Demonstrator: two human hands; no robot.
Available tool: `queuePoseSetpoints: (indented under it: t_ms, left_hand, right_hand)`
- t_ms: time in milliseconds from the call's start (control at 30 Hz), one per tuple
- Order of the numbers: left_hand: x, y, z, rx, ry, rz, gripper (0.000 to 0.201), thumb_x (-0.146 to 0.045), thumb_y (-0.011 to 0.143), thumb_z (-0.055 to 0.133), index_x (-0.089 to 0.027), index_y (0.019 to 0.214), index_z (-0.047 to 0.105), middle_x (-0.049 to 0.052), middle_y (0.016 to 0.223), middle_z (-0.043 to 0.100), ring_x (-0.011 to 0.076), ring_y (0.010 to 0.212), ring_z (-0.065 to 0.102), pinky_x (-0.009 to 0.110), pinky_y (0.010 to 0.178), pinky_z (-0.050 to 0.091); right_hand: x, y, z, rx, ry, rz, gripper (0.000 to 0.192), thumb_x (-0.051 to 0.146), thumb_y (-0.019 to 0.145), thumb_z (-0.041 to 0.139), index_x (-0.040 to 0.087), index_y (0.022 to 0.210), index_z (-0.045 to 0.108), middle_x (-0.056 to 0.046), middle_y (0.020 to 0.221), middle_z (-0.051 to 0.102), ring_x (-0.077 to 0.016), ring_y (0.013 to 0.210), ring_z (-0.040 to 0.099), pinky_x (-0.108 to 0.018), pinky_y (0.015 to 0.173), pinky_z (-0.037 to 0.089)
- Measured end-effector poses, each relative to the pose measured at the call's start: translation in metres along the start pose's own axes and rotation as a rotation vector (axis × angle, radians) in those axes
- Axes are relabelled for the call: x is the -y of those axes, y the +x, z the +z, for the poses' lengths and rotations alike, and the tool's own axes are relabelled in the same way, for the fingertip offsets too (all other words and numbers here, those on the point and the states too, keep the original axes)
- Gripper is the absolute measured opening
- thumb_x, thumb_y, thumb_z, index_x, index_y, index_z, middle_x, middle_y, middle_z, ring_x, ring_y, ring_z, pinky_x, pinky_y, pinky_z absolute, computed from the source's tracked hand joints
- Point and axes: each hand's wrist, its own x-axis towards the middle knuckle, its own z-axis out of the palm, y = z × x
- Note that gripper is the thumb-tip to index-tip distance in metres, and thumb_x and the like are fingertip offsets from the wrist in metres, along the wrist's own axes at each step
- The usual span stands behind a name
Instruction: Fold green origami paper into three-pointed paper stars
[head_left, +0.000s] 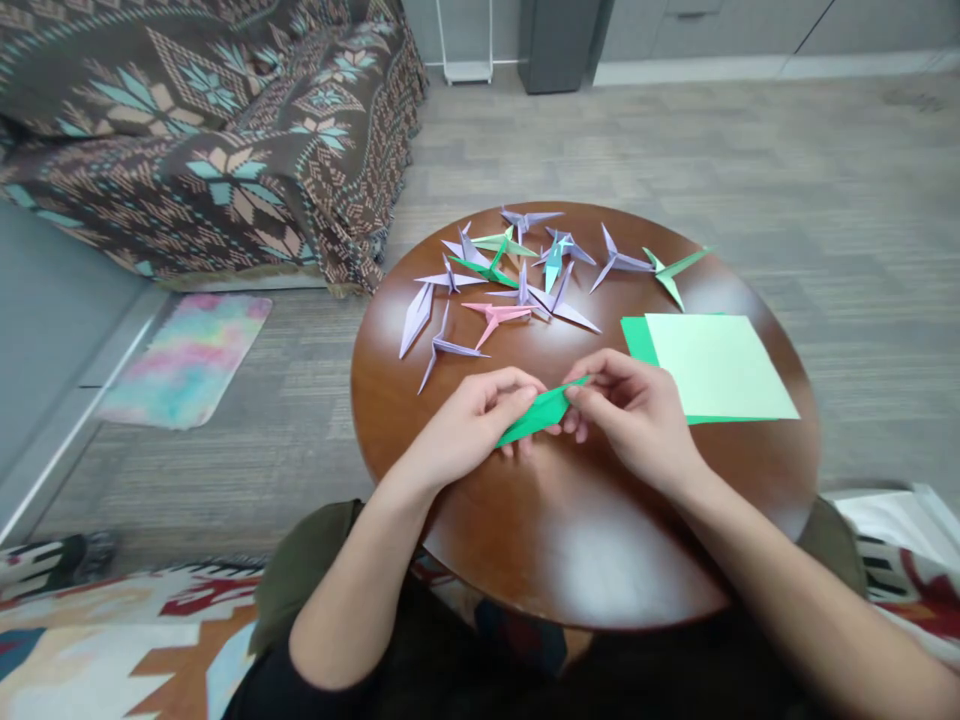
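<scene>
Between my two hands is a folded piece of green paper (pixel 541 414), held above the near middle of the round table. My left hand (pixel 484 410) pinches its left part, thumb on top and fingers curled beneath. At the narrow right end, my right hand (pixel 626 400) grips the paper between thumb and fingers. Beyond my hands lie several folded paper cranes, among them a pink one (pixel 496 317), a lilac one (pixel 448 345) and a green one (pixel 491 268). To the right of my right hand is a stack of square paper sheets (pixel 724 370), pale green over darker green.
The brown round table (pixel 405 430) has a curved edge close to my lap. A sofa with a patterned cover (pixel 247 170) stands at the far left, and a pastel mat (pixel 191 360) lies on the floor before it. A dark grey box-like object (pixel 559 45) stands at the back.
</scene>
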Motion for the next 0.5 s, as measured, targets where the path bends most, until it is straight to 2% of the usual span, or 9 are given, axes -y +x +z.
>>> queuePoseSetpoints:
  t_ms: [133,233,333,400,500]
  left_hand:
    - [-0.0024,-0.0009,-0.0030,0.075,0.048,0.000,0.039,-0.048,0.098,0.066,-0.013,0.089,0.077,0.005,0.070,0.073,0.0126,0.060,0.064,0.021,0.058,0.049]
    - [-0.0023,-0.0008,-0.0036,0.025,0.066,-0.003,0.039,-0.049,0.096,0.068,-0.013,0.087,0.079,0.006,0.069,0.074,0.0139,0.059,0.064,0.023,0.058,0.050]
    - [-0.0015,-0.0009,-0.0039,0.006,0.064,-0.025,0.040,-0.052,0.093,0.071,-0.014,0.086,0.079,0.007,0.069,0.075,0.0154,0.061,0.068,0.024,0.059,0.053]
    - [-0.0011,-0.0013,-0.0044,-0.003,0.045,-0.025,0.040,-0.053,0.092,0.073,-0.014,0.088,0.079,0.007,0.069,0.075,0.0158,0.061,0.069,0.024,0.060,0.055]
    - [-0.0006,-0.0020,-0.0058,-0.024,0.016,-0.010,0.035,-0.048,0.088,0.078,-0.014,0.096,0.078,0.005,0.067,0.075,0.0152,0.059,0.069,0.023,0.058,0.055]
  right_hand:
    - [0.0000,0.0006,-0.0010,-0.011,0.025,0.000,0.020,0.035,0.093,0.074,0.019,0.085,0.067,0.000,0.062,0.072,-0.0135,0.051,0.068,-0.024,0.050,0.056]
    - [0.0003,0.0010,-0.0008,0.036,0.044,0.022,0.024,0.041,0.091,0.078,0.019,0.089,0.068,0.000,0.065,0.074,-0.0140,0.053,0.068,-0.025,0.051,0.058]
    - [0.0013,0.0007,0.0004,0.083,0.032,0.056,0.034,0.046,0.082,0.088,0.019,0.089,0.069,0.000,0.065,0.074,-0.0148,0.051,0.068,-0.027,0.050,0.058]
    - [0.0018,0.0003,0.0008,0.066,0.007,0.058,0.035,0.047,0.079,0.089,0.019,0.086,0.069,0.000,0.062,0.073,-0.0149,0.049,0.066,-0.027,0.049,0.057]
    - [0.0019,0.0001,-0.0007,0.020,-0.036,0.035,0.027,0.042,0.083,0.084,0.020,0.084,0.068,-0.001,0.063,0.073,-0.0154,0.051,0.066,-0.027,0.051,0.056]
